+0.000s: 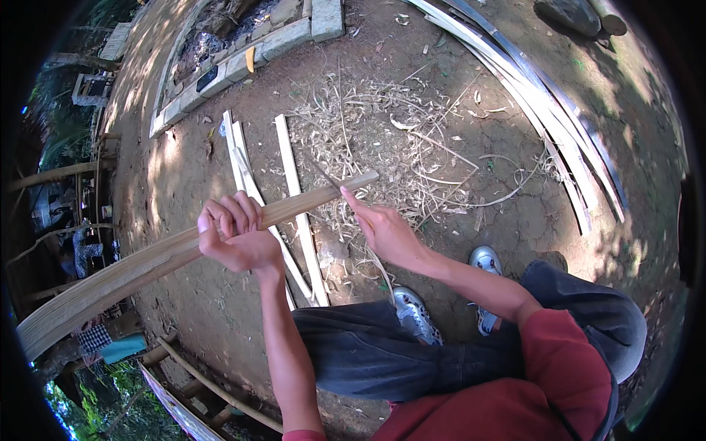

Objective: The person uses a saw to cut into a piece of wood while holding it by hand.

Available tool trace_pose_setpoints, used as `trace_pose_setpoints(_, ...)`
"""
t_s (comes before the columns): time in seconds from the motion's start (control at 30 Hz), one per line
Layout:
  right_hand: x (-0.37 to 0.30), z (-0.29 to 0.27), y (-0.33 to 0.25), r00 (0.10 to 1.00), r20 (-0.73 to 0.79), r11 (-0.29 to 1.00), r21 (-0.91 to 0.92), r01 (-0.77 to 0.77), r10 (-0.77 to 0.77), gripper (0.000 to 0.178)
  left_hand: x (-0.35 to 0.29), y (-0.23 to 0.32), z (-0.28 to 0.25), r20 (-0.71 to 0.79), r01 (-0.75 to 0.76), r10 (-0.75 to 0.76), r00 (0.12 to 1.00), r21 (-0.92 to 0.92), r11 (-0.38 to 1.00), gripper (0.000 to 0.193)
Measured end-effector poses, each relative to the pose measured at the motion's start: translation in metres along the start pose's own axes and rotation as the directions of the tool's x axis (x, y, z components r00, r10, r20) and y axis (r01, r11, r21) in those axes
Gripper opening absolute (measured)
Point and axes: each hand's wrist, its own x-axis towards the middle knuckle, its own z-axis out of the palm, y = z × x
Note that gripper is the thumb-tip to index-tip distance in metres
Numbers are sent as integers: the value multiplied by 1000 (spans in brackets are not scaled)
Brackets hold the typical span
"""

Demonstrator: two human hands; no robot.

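Shirt [471,411], wooden strip [165,253] above shavings [375,110], slats [555,128]

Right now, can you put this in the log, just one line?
left hand: holds strip | right hand: holds blade at strip's far end | ground: shavings

From the head, one wide view looks down on the nearby hands [241,237] and ground [184,301].
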Motion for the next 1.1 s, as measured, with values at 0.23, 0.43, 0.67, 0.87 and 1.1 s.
trace_pose_setpoints(0.23, -1, -8, 27, 980, 61, 982, -14, -187, 187, 62, -14, 10, 7, 57, 45, -39, 998, -114, 992, 38)
trace_pose_setpoints(0.43, -3, -10, -11, 998, -46, 996, 83, -28, 32, 60, -18, 11, 18, 120, 28, -15, 993, -110, 994, 40)
trace_pose_setpoints(0.67, 6, -15, 3, 999, 30, 999, 28, -42, 41, 62, -15, 7, 13, 85, -15, 20, 996, -56, 998, 41)
trace_pose_setpoints(0.87, -9, -11, 13, 987, 24, 986, -61, -156, 157, 63, -31, 15, 27, 65, 20, -17, 998, -47, 999, 40)
trace_pose_setpoints(1.1, -8, -25, -32, 1000, 8, 999, 39, 17, -17, 64, -31, 19, 30, 49, -12, 12, 999, 0, 1000, 40)
